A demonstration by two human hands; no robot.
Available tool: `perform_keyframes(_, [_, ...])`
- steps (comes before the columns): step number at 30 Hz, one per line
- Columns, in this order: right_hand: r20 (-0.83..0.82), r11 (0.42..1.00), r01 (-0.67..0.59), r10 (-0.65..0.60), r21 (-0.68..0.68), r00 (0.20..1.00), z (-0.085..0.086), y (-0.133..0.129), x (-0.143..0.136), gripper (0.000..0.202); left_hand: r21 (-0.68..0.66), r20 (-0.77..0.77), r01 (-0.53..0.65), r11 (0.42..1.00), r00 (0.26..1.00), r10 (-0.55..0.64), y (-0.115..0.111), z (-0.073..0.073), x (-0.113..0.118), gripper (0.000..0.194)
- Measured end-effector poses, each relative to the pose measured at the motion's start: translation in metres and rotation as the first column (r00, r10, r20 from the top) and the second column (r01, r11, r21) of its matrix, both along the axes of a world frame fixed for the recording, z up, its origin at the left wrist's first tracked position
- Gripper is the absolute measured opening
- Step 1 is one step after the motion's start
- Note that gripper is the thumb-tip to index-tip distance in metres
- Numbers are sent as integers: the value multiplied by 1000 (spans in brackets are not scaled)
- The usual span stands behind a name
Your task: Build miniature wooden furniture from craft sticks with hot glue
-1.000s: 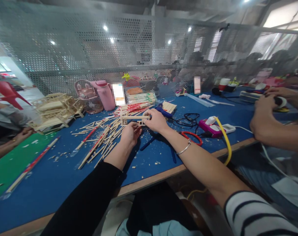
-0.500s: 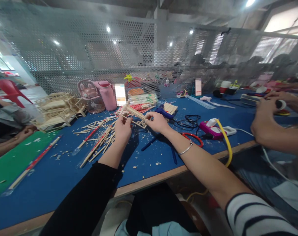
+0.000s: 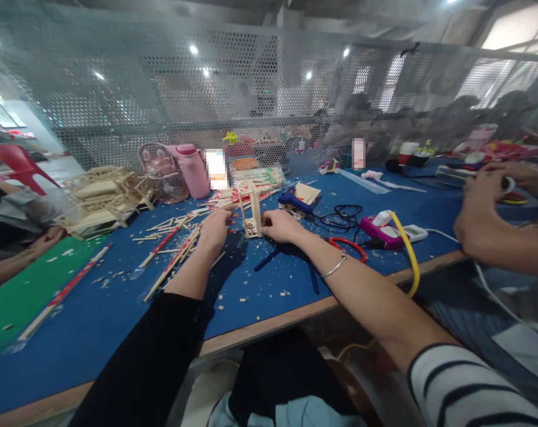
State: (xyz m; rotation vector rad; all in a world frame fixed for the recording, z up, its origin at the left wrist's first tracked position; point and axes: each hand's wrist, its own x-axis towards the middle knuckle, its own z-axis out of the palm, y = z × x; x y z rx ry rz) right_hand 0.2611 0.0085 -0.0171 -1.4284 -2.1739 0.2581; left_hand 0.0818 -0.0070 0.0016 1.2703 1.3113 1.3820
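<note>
A small frame of glued wooden sticks (image 3: 255,207) stands upright on the blue table in front of me. The fingers of my right hand (image 3: 281,225) are closed on its lower right side. To its left, my left hand (image 3: 214,231) holds nothing; its fingers are stretched out, a short gap from the frame. Loose wooden sticks (image 3: 173,264), some in red-marked wrappers, lie under and beside that hand. Behind my right hand rest a blue glue gun (image 3: 295,203) and a flat panel of sticks (image 3: 308,193).
Red-handled pliers (image 3: 351,248), black cable and a magenta power strip (image 3: 381,232) lie to the right. Finished stick models (image 3: 100,198) and a pink bottle (image 3: 191,172) stand at back left. Co-workers' hands (image 3: 47,237) show at both sides. A perforated metal screen (image 3: 233,89) rises behind.
The stick frame has gone from tilted in both hands to upright on the table. My left hand has let go and moved left; my right hand has moved slightly down to its base.
</note>
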Motion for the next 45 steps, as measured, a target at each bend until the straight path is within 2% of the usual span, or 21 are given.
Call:
perform_keyframes(3, [23, 1000, -10, 10, 20, 1000, 1, -1, 0, 9, -195, -34, -39, 980, 999, 33, 4, -1, -6, 16])
perform_keyframes(5, [29, 999, -30, 29, 24, 999, 2, -1, 0, 8, -241, -50, -10, 970, 999, -2, 2, -2, -4, 10])
perform_keyframes(9, [12, 998, -47, 47, 43, 999, 4, -4, 0, 6, -218, -25, 68, 974, 997, -75, -6, -3, 3, 12])
perform_keyframes(12, [22, 996, -54, 53, 64, 998, 7, -8, 1, 8, -237, 55, 129, 963, 991, -119, -8, -2, 4, 11])
perform_keyframes(17, [53, 989, -95, 90, 116, 995, 12, -12, 1, 9, -336, 251, 174, 926, 964, -90, -5, -2, 2, 20])
perform_keyframes(21, [70, 984, -116, 108, 138, 992, 12, -12, 1, 8, -360, 266, 145, 922, 963, -48, -3, -4, 2, 27])
perform_keyframes(26, [58, 980, -137, 130, 144, 990, 11, -11, 2, 9, -304, 294, 123, 945, 955, -30, 0, -8, 2, 29])
perform_keyframes(34, [55, 986, -108, 102, 124, 993, 9, -9, 3, 8, -312, 382, 278, 909, 912, -148, -4, -6, 3, 38])
perform_keyframes(37, [45, 988, -105, 101, 111, 994, 9, -9, 3, 7, -312, 339, 256, 915, 930, -145, -7, -5, 1, 42])
perform_keyframes(42, [37, 989, -110, 107, 99, 994, 7, -8, 4, 6, -320, 172, 143, 936, 981, -91, -12, -4, 3, 24])
perform_keyframes(45, [35, 989, -113, 110, 96, 993, 6, -6, 4, 5, -291, 62, 60, 955, 997, -44, -14, -4, 4, 21])
